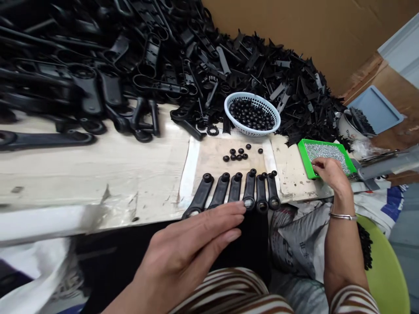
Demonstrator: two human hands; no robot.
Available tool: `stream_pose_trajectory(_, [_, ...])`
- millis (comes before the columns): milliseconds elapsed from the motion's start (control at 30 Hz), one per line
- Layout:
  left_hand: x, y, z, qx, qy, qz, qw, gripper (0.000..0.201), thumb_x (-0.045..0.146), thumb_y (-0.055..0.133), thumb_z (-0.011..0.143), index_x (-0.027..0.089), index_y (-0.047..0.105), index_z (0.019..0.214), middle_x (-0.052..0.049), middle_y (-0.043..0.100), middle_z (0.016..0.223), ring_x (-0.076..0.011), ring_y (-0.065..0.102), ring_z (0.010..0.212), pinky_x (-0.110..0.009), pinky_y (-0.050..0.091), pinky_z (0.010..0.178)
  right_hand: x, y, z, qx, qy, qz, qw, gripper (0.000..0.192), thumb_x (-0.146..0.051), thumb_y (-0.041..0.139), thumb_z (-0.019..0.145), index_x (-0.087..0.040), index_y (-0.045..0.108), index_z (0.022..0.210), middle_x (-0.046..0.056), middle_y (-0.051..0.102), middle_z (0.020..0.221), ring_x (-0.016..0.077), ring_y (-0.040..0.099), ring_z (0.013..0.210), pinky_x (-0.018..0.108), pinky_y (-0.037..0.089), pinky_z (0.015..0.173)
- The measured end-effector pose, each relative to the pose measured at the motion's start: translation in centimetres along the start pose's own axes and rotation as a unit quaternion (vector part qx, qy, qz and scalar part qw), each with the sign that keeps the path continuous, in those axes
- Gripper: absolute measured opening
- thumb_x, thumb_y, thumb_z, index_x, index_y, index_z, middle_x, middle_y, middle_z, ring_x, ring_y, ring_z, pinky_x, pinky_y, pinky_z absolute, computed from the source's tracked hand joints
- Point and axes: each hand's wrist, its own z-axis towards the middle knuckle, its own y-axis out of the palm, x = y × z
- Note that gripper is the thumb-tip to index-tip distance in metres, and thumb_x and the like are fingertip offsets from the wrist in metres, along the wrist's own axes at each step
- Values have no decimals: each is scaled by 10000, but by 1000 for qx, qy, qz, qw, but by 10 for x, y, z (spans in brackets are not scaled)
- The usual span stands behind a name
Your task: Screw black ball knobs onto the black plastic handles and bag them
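Observation:
Several black plastic lever arms (235,188) lie side by side in a row at the table's front edge. My left hand (193,240) is at the near ends of that row, fingers stretched out and holding nothing; it hides part of some arms. Behind the row, several small round black caps (241,151) are scattered on a pale board. Over to the right, my right hand (332,172) reaches into a green tray (306,162) filled with small silver metal pieces (327,151). Its fingers are pinched together at the tray's left side; what they hold is too small to tell.
A pale blue basket (237,123) full of round black pieces stands behind the loose caps. Large heaps of black plastic parts (196,56) cover the back and left of the table (147,170). A yellow-green tub (389,270) and plastic sacks (301,240) are below at right.

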Motion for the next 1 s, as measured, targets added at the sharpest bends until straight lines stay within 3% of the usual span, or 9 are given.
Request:
stream_pose_trajectory(100, [4, 6, 8, -38, -49, -20, 998, 150, 356, 709, 846, 292, 788, 957, -8, 773, 997, -191, 740, 872, -254, 587, 833, 6, 1, -2, 10, -3, 24, 1000, 148, -237, 588, 789, -204, 733, 790, 29, 712, 709, 177, 620, 669, 295, 421, 674])
stream_pose_trajectory(200, [9, 14, 16, -110, -134, -95, 980, 238, 450, 684, 854, 247, 800, 897, -41, 779, 907, -170, 722, 730, -234, 580, 686, 13, 0, -5, 32, -1, 55, 998, 155, -298, 610, 788, -196, 726, 783, 26, 707, 698, 175, 618, 654, 294, 425, 653])
stream_pose_trajectory(367, [8, 29, 19, -184, -230, -284, 912, 391, 548, 738, 782, 170, 791, 867, -99, 771, 920, -217, 721, 870, -306, 588, 789, 29, -1, -7, 85, 19, 108, 990, 230, -386, 620, 781, -180, 720, 797, 43, 717, 734, 184, 634, 657, 300, 457, 638])
stream_pose_trajectory(567, [6, 43, 21, -180, -280, -407, 850, 420, 515, 788, 756, 162, 766, 982, -134, 738, 1097, -262, 691, 1059, -389, 535, 946, 28, -4, -9, 114, 26, 129, 985, 246, -402, 642, 763, -175, 725, 807, 38, 695, 691, 174, 615, 605, 304, 449, 605])
stream_pose_trajectory(833, [8, 48, 26, -173, -278, -464, 823, 394, 447, 777, 795, 127, 741, 1021, -163, 708, 1162, -284, 654, 1145, -403, 485, 1011, 14, -16, -14, 112, 15, 154, 982, 198, -367, 643, 773, -180, 701, 745, 12, 648, 635, 152, 577, 553, 290, 443, 562])
stream_pose_trajectory(900, [8, 48, 27, -157, -279, -482, 815, 372, 423, 750, 830, 119, 730, 1043, -169, 689, 1205, -286, 637, 1176, -410, 473, 1027, 0, -24, -22, 118, 7, 177, 977, 193, -371, 652, 783, -185, 695, 756, 9, 643, 641, 148, 576, 556, 278, 448, 541])
stream_pose_trajectory(1000, [8, 50, 31, -119, -275, -522, 798, 284, 346, 636, 931, 122, 710, 1088, -163, 652, 1281, -268, 613, 1212, -414, 461, 1041, -41, -37, -45, 125, -46, 238, 962, 150, -364, 703, 788, -214, 702, 782, -5, 648, 654, 141, 581, 573, 262, 466, 540])
